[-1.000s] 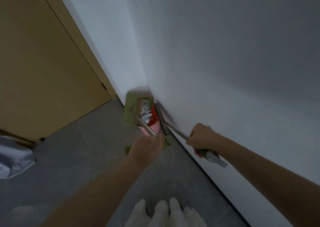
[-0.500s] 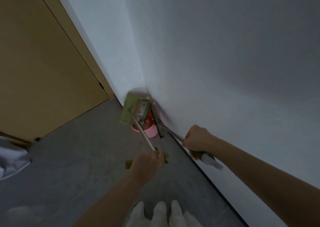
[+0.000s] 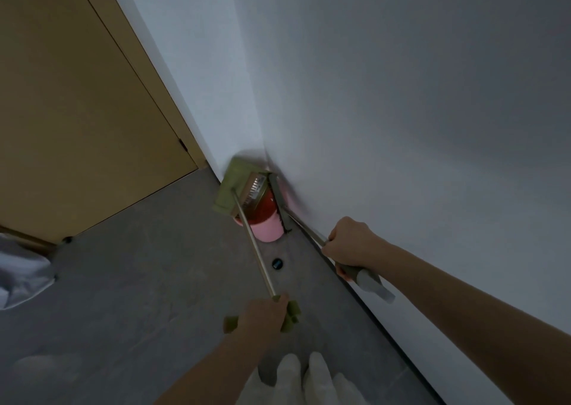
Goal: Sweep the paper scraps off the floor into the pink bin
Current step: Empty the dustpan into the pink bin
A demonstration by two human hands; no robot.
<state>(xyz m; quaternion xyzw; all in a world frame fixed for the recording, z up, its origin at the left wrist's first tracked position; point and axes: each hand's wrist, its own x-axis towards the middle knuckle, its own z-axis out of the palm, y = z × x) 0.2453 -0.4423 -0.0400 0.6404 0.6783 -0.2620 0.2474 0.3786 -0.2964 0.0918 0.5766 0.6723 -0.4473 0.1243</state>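
Left hand (image 3: 262,315) at 6 o'clock, knuckles up, fingers curled in a fist round the dustpan handle (image 3: 258,251); bare forearm runs down toward 7 o'clock. Right hand (image 3: 350,244) at 4 o'clock, fist closed on the broom handle (image 3: 367,279), wrist straight; bare forearm stretches out to the 4 o'clock edge. Hands apart, both arms extended forward.

We saw the bin (image 3: 265,230) in the corner, dustpan (image 3: 236,188) tipped over it, broom (image 3: 279,202) seemingly right of both
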